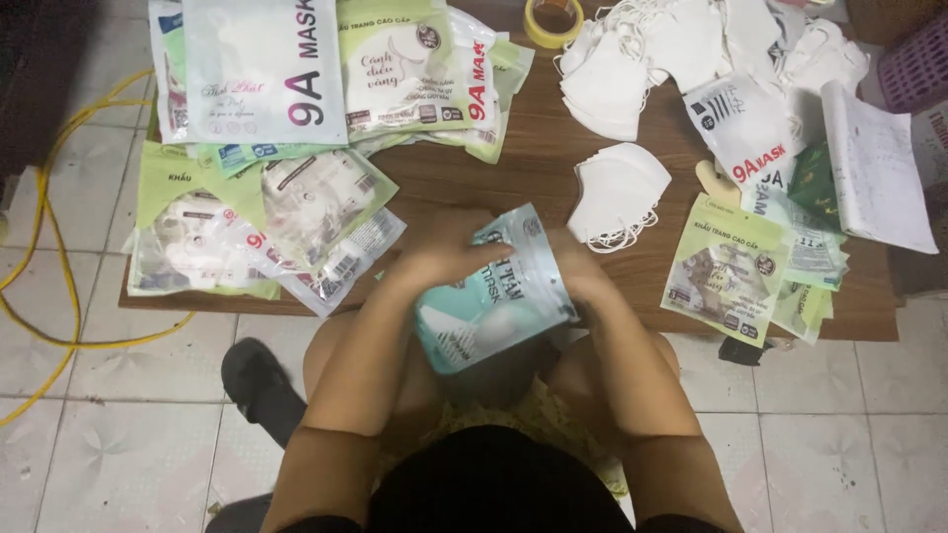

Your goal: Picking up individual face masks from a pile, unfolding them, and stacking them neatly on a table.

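Left hand (439, 247) closed on upper left edge of a teal-and-clear mask packet (491, 291), fingers curled over the top. Right hand (578, 271) gripping the packet's right edge; fingers partly hidden behind the plastic. Packet held tilted between both hands, just above the near edge of a low brown wooden table (523, 158), over the knees. Something white visible through the clear part of the packet.

Just beyond right hand: small stack of white masks (617, 192), ear loops trailing off its lower edge. Farther back, large loose heap of white masks (681, 49) across the table's far right. Roll of yellow tape (553, 20) at far edge, beside that heap.

Right of hands: green printed packets (726, 266) fanned out, overlapping, lowest ones hanging past the table edge. Above them a white packet with black and red lettering (741, 128). Notebook with handwritten page (874, 168) at far right, tilted, propped on the packets. Purple basket (918, 64) in top right corner, off the table.

Left of hands: pile of green and clear filled packets (267, 222), overlapping, some over the near edge. Behind that, larger white and green packets (326, 69) stacked along the far left.

On the tiled floor (118, 434): yellow cable (49, 286) looping at left; black sandal (257, 385) beside left knee. Dark hair at the bottom of the view blocks sight of the lap.
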